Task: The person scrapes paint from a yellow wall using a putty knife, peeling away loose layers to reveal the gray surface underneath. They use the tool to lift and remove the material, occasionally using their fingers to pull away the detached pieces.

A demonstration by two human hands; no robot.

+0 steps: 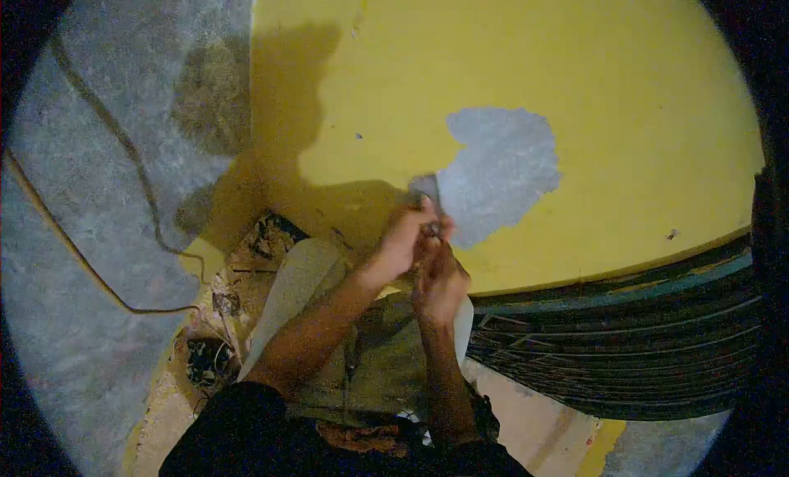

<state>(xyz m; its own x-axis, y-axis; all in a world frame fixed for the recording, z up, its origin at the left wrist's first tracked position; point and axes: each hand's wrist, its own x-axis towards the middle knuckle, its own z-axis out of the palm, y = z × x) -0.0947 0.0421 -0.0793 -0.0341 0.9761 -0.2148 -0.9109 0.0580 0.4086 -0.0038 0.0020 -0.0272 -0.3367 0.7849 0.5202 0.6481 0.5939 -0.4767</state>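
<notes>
Both hands are together near the middle of the head view, closed around a scraper (425, 184) with a flat grey blade. My left hand (401, 240) is closed near the blade, fingers curled. Just below and to the right, my right hand (441, 284) is wrapped round what looks like the handle, mostly hidden by the fingers. The blade lies at the left edge of a bare grey patch (505, 169), which has ragged borders in the yellow coating (641, 91) of the surface.
A folded metal lattice gate (616, 337) runs along the lower right. Grey floor (82, 329) spreads at left, crossed by a brown cable (78, 251). Beside my left leg (296, 284) lie dark objects with wires (209, 360). My shadow (288, 107) falls across the yellow surface.
</notes>
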